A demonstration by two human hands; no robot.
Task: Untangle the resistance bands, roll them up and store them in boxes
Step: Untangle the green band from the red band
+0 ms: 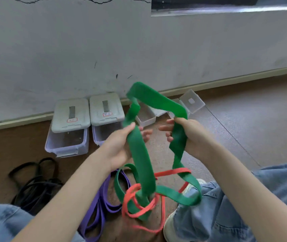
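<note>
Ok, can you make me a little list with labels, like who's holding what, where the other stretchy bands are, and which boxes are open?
left hand: grips green band
right hand: grips same green band, other side
green band: lifted, lower part tangled with red band
purple band: on floor, between the knees
black bands: heap on floor, far left
lidded boxes: two by the wall, lids on
open boxes: small clear ones behind green band, one lid up
</note>
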